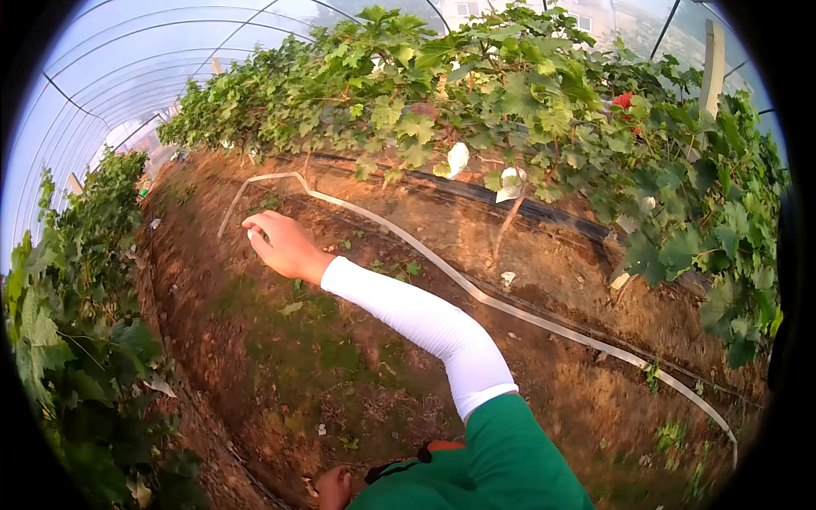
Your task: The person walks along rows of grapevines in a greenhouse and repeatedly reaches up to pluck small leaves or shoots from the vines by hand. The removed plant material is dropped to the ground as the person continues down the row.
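White hose (476,294): thin, bent nr far end, long axis far-L to near-R; beyond both hands, R nearer.
Worker's R hand (285,245): half-open, fingers loosely bent, nothing visible in it; this side of hose.
L hand (333,488): well short of hose; partly hidden, can't tell grip.
Vines (510,93): leafy, past hose, w/ papery bags (457,160).

We're watching a long, narrow, pale whitish hose-like line (481,296), lying loose on the brown soil (569,399) alongside the leafy green vine row (408,93). Two kinks up at its far end, folding it leftward! From there we see it sweeping down to the lower right.
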Action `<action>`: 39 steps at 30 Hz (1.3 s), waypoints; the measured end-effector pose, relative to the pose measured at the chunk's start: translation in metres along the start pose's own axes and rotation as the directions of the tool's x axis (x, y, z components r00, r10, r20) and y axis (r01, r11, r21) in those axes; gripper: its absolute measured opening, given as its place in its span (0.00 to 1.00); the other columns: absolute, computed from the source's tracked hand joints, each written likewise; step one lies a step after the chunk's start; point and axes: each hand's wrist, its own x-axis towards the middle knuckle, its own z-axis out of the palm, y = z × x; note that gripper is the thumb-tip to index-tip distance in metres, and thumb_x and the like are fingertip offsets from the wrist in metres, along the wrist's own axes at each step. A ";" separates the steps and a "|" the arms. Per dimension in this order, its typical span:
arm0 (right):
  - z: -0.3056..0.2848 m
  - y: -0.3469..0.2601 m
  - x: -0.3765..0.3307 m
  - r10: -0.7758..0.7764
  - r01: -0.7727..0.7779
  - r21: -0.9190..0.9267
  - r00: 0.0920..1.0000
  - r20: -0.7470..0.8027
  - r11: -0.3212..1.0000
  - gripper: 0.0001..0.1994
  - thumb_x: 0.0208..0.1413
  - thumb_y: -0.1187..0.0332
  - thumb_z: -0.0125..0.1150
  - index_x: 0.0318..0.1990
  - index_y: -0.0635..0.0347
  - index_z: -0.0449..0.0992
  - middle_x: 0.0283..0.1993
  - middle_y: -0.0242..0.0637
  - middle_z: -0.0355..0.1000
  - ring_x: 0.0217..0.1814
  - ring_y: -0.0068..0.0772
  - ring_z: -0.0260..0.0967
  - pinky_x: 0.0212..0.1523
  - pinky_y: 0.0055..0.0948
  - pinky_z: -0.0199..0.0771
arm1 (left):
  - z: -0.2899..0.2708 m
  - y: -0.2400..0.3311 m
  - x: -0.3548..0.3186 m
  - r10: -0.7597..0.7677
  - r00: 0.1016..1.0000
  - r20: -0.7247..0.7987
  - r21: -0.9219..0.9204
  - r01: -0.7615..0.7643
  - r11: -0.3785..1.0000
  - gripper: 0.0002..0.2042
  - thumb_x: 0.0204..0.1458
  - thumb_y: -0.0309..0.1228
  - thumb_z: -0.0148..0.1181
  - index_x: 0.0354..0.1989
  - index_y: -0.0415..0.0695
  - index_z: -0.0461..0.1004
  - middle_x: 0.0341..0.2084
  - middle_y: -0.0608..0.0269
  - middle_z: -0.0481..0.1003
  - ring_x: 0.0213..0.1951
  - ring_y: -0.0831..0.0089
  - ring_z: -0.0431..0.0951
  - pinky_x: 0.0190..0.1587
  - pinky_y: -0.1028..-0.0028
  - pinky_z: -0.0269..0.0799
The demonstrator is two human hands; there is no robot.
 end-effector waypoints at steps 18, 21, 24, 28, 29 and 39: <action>0.119 -0.005 -0.274 0.356 -0.788 0.126 0.407 0.841 0.602 0.15 0.66 0.66 0.48 0.53 0.61 0.76 0.42 0.33 0.79 0.34 0.21 0.72 0.40 0.27 0.76 | -0.019 0.031 -0.057 -0.197 0.955 -0.224 -0.221 0.147 0.964 0.18 0.63 0.44 0.49 0.43 0.41 0.77 0.37 0.46 0.79 0.41 0.47 0.79 0.43 0.54 0.74; 0.132 -0.019 -0.311 0.297 -0.814 0.043 0.260 0.919 0.579 0.14 0.66 0.66 0.49 0.53 0.62 0.76 0.41 0.33 0.80 0.33 0.19 0.71 0.38 0.24 0.75 | -0.025 0.036 -0.072 -0.250 0.914 -0.320 -0.246 0.175 0.953 0.23 0.66 0.49 0.42 0.40 0.42 0.77 0.35 0.46 0.79 0.40 0.46 0.78 0.44 0.52 0.73; 0.144 -0.031 -0.333 0.226 -0.824 0.016 0.174 0.959 0.566 0.14 0.66 0.67 0.50 0.53 0.62 0.76 0.39 0.32 0.80 0.31 0.18 0.71 0.36 0.22 0.73 | -0.034 0.044 -0.097 -0.390 0.852 -0.350 -0.304 0.290 0.907 0.26 0.67 0.51 0.37 0.38 0.42 0.77 0.34 0.46 0.78 0.40 0.46 0.78 0.44 0.51 0.72; 0.163 -0.028 -0.347 0.176 -0.832 0.010 0.129 0.976 0.555 0.13 0.67 0.68 0.49 0.52 0.63 0.76 0.39 0.33 0.80 0.30 0.17 0.70 0.33 0.21 0.71 | -0.020 0.029 -0.120 -0.561 0.772 -0.301 -0.392 0.436 0.810 0.29 0.68 0.50 0.32 0.36 0.39 0.76 0.32 0.45 0.78 0.40 0.44 0.77 0.44 0.49 0.71; 0.168 -0.028 -0.349 0.171 -0.833 0.012 0.128 0.977 0.553 0.13 0.67 0.68 0.49 0.52 0.63 0.76 0.39 0.33 0.79 0.30 0.17 0.70 0.33 0.20 0.71 | -0.016 0.027 -0.125 -0.584 0.749 -0.314 -0.427 0.438 0.791 0.28 0.68 0.50 0.32 0.36 0.39 0.75 0.31 0.44 0.78 0.40 0.44 0.77 0.44 0.49 0.71; 0.206 -0.077 -0.372 0.051 -0.851 -0.032 -0.005 0.999 0.524 0.13 0.67 0.67 0.49 0.50 0.63 0.76 0.38 0.34 0.79 0.28 0.16 0.68 0.29 0.18 0.67 | 0.001 0.024 -0.177 -0.719 0.415 -0.558 -0.639 0.338 0.691 0.24 0.69 0.43 0.34 0.65 0.41 0.59 0.38 0.40 0.77 0.43 0.41 0.77 0.47 0.46 0.69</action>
